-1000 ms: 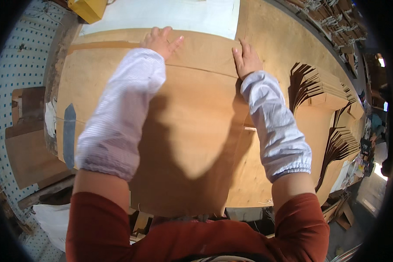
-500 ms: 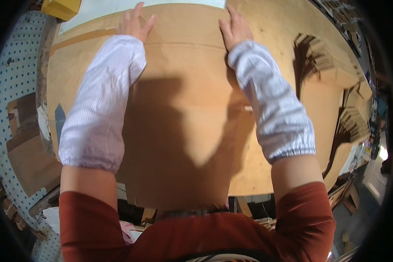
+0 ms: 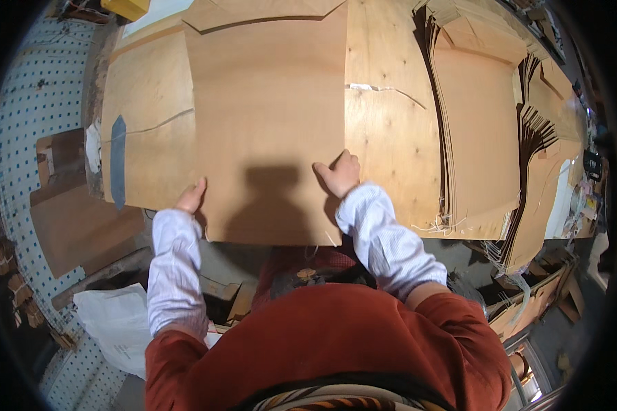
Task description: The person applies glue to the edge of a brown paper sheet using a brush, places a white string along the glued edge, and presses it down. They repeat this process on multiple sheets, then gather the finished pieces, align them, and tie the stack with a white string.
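A long brown kraft-paper or cardboard sheet (image 3: 271, 103) lies across the wooden tabletop, its far end cut with angled folded flaps. The near end hangs slightly past the table's front edge. My left hand (image 3: 191, 196) is closed on the sheet's left edge near the front corner, its fingers partly hidden. At the right edge, a little farther up, my right hand (image 3: 341, 176) grips the sheet with its thumb lying on top. My shadow falls on the sheet between both hands.
Stacks of similar brown sheets (image 3: 480, 130) stand on the table's right side. A grey-blue pointed strip (image 3: 118, 161) lies at the left. More brown pieces (image 3: 89, 226) rest beyond the left edge, over dotted flooring (image 3: 44, 103). A yellow object (image 3: 127, 7) sits at the far left.
Both hands have drawn back from the sheet's far end to its near end. My arms are now bent close to my body, and the sheet's flapped far end shows.
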A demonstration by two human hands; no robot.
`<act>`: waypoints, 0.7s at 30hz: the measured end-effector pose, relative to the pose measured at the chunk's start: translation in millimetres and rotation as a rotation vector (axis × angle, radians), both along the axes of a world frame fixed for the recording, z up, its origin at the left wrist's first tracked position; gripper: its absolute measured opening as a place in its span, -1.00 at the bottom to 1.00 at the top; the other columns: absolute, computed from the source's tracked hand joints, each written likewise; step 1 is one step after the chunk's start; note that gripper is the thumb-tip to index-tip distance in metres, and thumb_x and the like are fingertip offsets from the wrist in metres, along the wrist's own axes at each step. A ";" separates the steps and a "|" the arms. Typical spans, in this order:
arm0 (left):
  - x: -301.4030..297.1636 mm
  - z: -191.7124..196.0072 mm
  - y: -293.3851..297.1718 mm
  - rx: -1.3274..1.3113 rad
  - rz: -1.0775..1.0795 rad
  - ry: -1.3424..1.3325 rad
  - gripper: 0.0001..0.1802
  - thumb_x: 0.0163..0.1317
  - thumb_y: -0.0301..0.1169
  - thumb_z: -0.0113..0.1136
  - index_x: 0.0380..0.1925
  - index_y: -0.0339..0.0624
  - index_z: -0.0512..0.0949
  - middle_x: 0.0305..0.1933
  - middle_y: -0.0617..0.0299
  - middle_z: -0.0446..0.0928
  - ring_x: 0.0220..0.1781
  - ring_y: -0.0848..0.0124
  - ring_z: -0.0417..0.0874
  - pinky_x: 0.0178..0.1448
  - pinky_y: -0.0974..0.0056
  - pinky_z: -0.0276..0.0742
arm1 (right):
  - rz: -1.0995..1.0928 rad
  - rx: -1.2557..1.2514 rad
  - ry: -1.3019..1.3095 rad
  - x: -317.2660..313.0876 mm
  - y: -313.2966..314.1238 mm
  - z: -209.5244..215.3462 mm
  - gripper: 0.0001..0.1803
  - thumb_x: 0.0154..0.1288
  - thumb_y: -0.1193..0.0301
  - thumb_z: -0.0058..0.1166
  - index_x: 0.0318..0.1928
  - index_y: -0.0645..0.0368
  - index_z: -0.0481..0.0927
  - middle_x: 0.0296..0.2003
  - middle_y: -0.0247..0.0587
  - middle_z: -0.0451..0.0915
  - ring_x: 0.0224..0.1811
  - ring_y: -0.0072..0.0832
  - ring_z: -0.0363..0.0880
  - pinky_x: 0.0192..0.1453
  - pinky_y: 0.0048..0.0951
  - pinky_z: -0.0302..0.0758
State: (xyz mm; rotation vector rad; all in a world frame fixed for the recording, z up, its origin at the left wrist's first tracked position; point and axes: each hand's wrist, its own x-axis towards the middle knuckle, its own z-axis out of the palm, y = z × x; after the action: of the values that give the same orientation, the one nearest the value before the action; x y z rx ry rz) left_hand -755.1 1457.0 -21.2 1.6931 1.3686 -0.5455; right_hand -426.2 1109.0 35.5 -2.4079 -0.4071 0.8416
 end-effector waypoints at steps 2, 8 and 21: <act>22.9 -7.2 -3.9 0.167 -0.258 0.225 -0.22 0.33 0.23 -0.04 0.09 -0.36 0.51 0.00 0.10 0.60 0.05 0.31 0.55 0.14 0.16 0.45 | -0.036 -0.154 0.007 7.8 15.1 21.7 -0.31 0.07 0.09 0.25 0.04 0.42 0.46 -0.07 0.27 0.53 0.02 0.04 0.46 0.23 -0.11 0.38; 46.7 101.6 -73.7 0.371 -0.487 -0.067 -0.05 -0.02 0.05 0.46 0.30 -0.19 0.31 0.20 -0.17 0.44 0.25 -0.01 0.43 0.31 -0.05 0.32 | 0.447 0.272 -0.389 -11.2 -45.7 82.1 -0.02 -0.08 0.12 0.42 0.26 0.44 0.28 0.28 0.32 0.26 0.36 0.06 0.24 0.46 -0.16 0.19; 55.6 158.5 -157.5 0.464 -0.917 0.062 0.23 -0.24 -0.13 0.58 0.46 0.15 0.05 0.49 -0.16 0.05 0.51 -0.13 0.04 0.47 -0.18 0.10 | 1.058 -0.025 -0.498 -97.1 -37.8 47.2 0.07 -0.05 -0.01 0.37 0.43 0.05 0.15 0.42 0.16 0.08 0.50 0.02 -0.02 0.52 0.03 -0.01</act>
State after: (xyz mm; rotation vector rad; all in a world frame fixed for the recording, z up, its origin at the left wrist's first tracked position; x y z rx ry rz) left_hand -699.5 1299.5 137.4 2.7040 0.7075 -0.8179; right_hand -523.3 1071.3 82.6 -2.3112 -1.9606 0.5865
